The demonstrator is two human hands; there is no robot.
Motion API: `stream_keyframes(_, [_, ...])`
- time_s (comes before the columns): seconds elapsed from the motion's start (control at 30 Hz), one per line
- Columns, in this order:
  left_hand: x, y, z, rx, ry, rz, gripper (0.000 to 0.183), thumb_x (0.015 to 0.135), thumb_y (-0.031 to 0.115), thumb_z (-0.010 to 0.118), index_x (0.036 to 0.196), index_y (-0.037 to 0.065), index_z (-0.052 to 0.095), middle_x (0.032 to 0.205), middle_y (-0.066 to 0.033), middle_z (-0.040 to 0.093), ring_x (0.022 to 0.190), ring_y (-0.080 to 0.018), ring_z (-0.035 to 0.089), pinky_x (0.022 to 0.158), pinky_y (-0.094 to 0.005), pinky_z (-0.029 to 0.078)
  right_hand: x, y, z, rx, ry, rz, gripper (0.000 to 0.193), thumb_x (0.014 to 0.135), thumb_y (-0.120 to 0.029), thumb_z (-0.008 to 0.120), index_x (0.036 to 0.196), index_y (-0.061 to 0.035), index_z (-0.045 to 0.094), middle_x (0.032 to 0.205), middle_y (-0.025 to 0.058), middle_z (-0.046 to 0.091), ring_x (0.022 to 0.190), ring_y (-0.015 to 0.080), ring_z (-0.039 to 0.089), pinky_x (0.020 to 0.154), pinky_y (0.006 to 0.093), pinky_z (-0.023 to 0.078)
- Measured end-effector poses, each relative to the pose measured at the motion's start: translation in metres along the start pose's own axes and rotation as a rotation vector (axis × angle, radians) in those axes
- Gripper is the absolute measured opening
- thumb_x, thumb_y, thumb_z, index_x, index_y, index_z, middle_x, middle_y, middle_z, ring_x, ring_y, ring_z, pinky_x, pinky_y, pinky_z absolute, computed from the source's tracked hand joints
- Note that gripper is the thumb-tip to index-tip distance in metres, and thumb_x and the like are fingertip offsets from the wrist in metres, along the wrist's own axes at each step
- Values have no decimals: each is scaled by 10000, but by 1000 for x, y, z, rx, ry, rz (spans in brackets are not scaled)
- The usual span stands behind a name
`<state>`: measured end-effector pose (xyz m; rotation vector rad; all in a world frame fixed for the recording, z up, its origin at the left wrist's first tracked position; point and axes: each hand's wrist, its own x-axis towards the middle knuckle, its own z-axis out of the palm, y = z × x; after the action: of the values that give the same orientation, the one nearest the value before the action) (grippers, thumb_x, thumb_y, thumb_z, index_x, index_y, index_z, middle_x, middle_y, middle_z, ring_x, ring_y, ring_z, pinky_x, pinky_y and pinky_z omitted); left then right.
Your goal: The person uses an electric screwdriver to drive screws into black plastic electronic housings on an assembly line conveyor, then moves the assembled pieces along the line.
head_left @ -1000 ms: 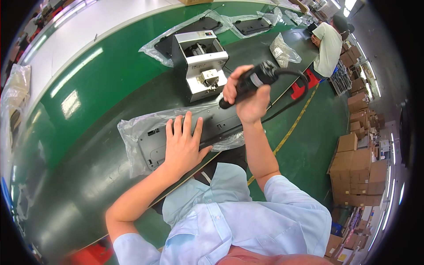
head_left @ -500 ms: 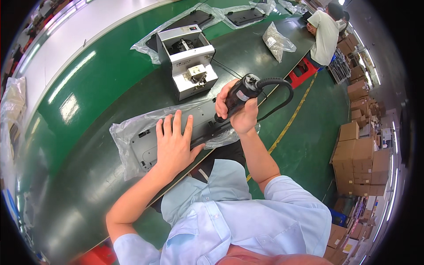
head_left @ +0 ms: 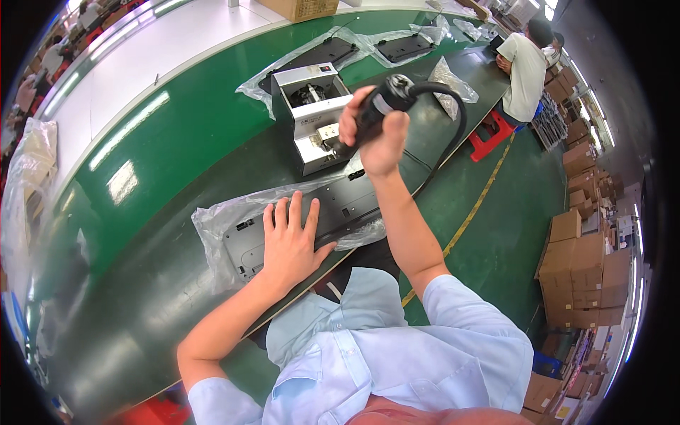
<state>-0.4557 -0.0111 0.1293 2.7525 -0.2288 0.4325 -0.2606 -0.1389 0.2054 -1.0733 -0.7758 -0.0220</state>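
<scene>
My left hand (head_left: pixel 292 244) lies with fingers spread on a long dark grey panel (head_left: pixel 347 202), which looks like a keyboard's underside. Clear plastic wrap (head_left: pixel 209 237) sticks out around the panel. In my closed right hand (head_left: pixel 382 149) is a black corded electric screwdriver (head_left: pixel 387 99), tilted with its cable end up and away to the right. Its lower end is at the front of a white and grey screw feeder (head_left: pixel 309 120), beside a small metal block. The bit's tip is hidden, so contact cannot be made out.
Behind the feeder, two dark panels (head_left: pixel 405 47) lie on plastic wrap. A clear bag of small parts (head_left: pixel 448 83) sits farther right. A person (head_left: pixel 523 74) sits at the bench's far end near a red stool (head_left: pixel 492 138). Stacked cartons (head_left: pixel 577 269) stand on the right.
My right hand has lifted the electric screwdriver off the panel and carried it away from me to the screw feeder. My left hand stays on the panel. The whole view has shifted slightly.
</scene>
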Motion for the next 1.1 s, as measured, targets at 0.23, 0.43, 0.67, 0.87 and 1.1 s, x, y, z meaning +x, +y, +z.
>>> stream_keyframes(0.23, [1, 2, -4, -2, -26, -4, 841, 767, 456, 829, 1434, 24, 556, 1483, -268, 443, 1343, -447, 420, 1145, -611, 295, -35, -34, -38, -127, 61, 58, 842, 912, -789, 514, 1135, 22, 549, 691, 73, 545, 560, 153, 522, 563, 314, 446])
stream_keyframes(0.43, [2, 4, -2, 13, -47, -18, 839, 772, 461, 827, 1432, 21, 553, 1491, -271, 439, 1351, -453, 419, 1145, -613, 288, -27, -20, -70, -164, 149, 5, 799, 963, -727, 502, 1115, 54, 566, 679, 83, 557, 535, 162, 538, 529, 317, 454])
stream_keyframes(0.67, [4, 6, -2, 18, -62, -25, 842, 779, 468, 818, 1438, 19, 546, 1496, -266, 437, 1355, -450, 415, 1149, -611, 287, -25, -3, -76, -106, 202, 61, 734, 969, -691, 544, 982, 41, 591, 660, 85, 577, 520, 138, 537, 487, 288, 449])
stream_keyframes(0.87, [3, 2, -4, 18, -42, -29, 832, 778, 460, 821, 1430, 17, 555, 1494, -268, 437, 1348, -453, 418, 1147, -613, 295, -25, -3, -66, -90, 113, 81, 745, 960, -701, 551, 976, 43, 596, 663, 79, 580, 525, 134, 539, 485, 277, 441])
stream_keyframes(1.1, [0, 2, -2, 19, -14, -1, 837, 768, 455, 826, 1428, 16, 559, 1489, -271, 440, 1340, -457, 422, 1148, -615, 299, -10, -22, -1, 44, 8, -76, 820, 882, -822, 510, 1076, -26, 535, 683, 57, 518, 568, 169, 490, 549, 323, 418])
